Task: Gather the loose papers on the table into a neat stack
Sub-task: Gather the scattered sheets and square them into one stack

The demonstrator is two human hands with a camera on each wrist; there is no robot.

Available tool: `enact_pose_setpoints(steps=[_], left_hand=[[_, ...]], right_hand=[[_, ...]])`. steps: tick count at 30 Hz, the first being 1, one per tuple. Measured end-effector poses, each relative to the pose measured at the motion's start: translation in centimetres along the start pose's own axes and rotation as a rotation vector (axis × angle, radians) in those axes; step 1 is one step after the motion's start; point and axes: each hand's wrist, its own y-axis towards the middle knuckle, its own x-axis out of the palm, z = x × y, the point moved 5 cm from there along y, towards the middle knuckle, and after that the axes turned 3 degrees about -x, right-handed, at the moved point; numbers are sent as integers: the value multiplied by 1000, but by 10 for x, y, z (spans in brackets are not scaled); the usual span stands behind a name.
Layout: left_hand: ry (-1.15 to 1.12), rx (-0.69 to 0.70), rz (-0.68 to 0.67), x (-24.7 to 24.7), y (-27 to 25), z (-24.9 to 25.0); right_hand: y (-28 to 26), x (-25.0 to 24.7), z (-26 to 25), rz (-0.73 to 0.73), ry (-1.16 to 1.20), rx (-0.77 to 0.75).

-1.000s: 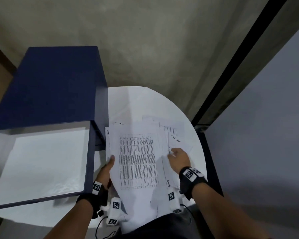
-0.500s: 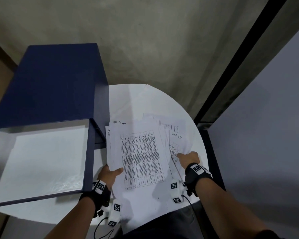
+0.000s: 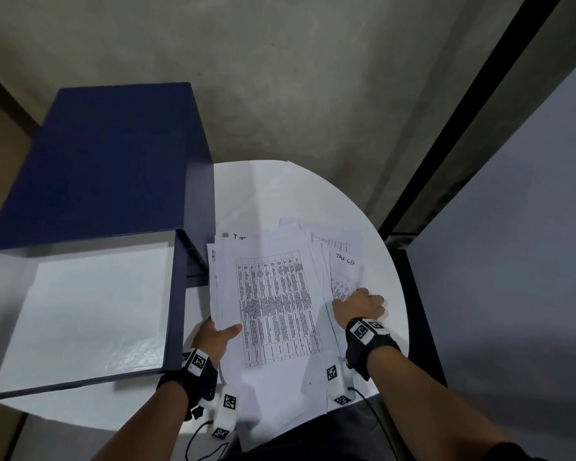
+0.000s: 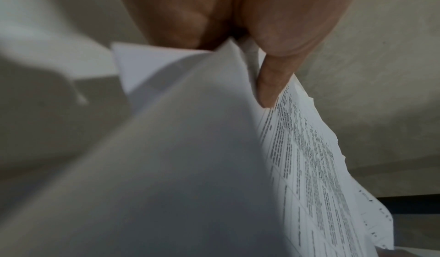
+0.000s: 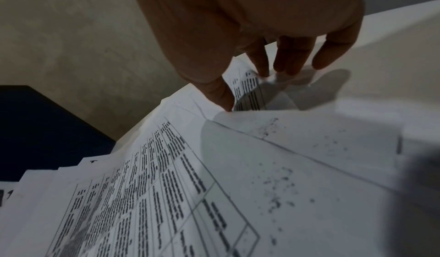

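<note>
A thick stack of white papers (image 3: 273,301), topped by a sheet with a printed table, lies on the round white table (image 3: 260,194). My left hand (image 3: 220,334) grips the stack's near left edge. In the left wrist view its thumb (image 4: 269,84) lies on the printed sheet (image 4: 309,157) and the fingers are hidden underneath. Loose sheets (image 3: 343,257), one with handwriting, fan out to the right of the stack. My right hand (image 3: 359,304) rests on them knuckles up, its fingertips (image 5: 263,69) and thumb (image 5: 221,95) touching the paper (image 5: 250,91).
A dark blue box (image 3: 113,161) stands on the table's left side. Its open flap, with a white inner face (image 3: 90,314), lies towards me beside the stack. The table's right rim (image 3: 389,261) is close to my right hand. Beyond it are a dark frame (image 3: 479,111) and a grey panel.
My right hand has moved right, from the stack's right edge onto the loose sheets. The left hand keeps its grip, with the thumb now further over the top sheet.
</note>
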Motion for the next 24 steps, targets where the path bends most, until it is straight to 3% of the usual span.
enact_pose_setpoints(steps=[6,14,18,21,24], left_hand=[[1,3,4,2,-5,4],[-33,7,-1,2,-6,4],[-52,-3,-4,2,-6,4],[-34,-12,-6,1,1,-1],[-10,-10,-22,-1,4,-3]], right_hand=[[-5,5,-16,-3,54,-122],[-11,0,-22,73,163,-118],[-5,-8,-17,84,334,-160],[-2,-16,-3,93,547,-34],[6,-18,8,-63,486,0]])
